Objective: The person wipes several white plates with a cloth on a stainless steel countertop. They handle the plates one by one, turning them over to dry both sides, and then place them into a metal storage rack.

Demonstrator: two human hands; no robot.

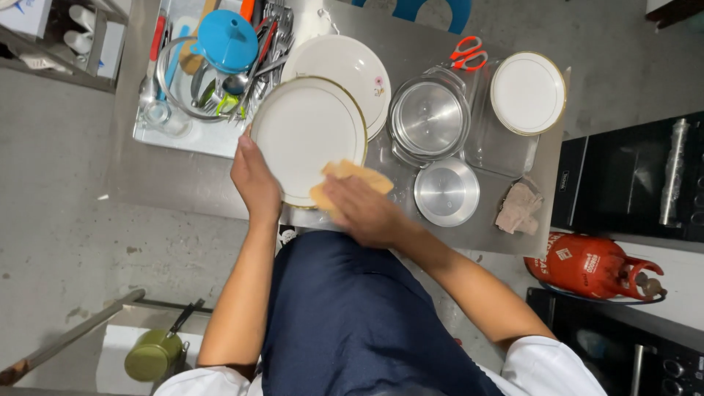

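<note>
Seen from above, we grip a white gold-rimmed plate [304, 136] at its left edge with our left hand [255, 180], fingers closed around the rim so the plate is tilted up over the near edge of the steel table [183, 180]; we judge this hold steadies the face for wiping. Our right hand [364, 213] presses a yellow cloth [348, 180] flat against the plate's lower right rim, palm down and fingers folded over the cloth. The plate looks glossy and unmarked, its thin gold band intact. Behind it lies a second plate with a flower motif [345, 62]; to the right stand a steel pot [429, 117], a round lid [446, 192] and another gold-rimmed plate [528, 93].
</note>
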